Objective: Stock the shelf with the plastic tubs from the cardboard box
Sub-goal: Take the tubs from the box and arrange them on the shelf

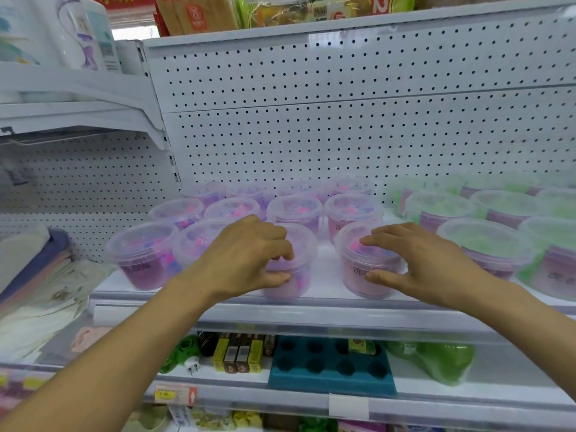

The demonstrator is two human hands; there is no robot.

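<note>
The left hand (249,257) curls round a clear plastic tub of pink and purple beads (290,263), thumb low on its wall and fingers bent over the lid, at the front edge of the white metal shelf (311,304). Just right of that tub, the right hand (414,263) is spread, fingers resting on the lid of a second pink-and-purple tub (367,263), thumb against its side without gripping.

This looks like the setting-down step: both tubs stand on the shelf and are being nudged into the front row. Next the hands would need to let go and return to the cardboard box (it is not in view).

Behind and left of the held tub stand more matching pink tubs (293,210) in rows, so little room remains there. Well right of it sit clear tubs of green beads (486,241), which hem in the right hand's tub. Below, on the lower shelf, lie a teal moulded tray with round holes (330,363) and small yellow boxes (240,353).
</note>
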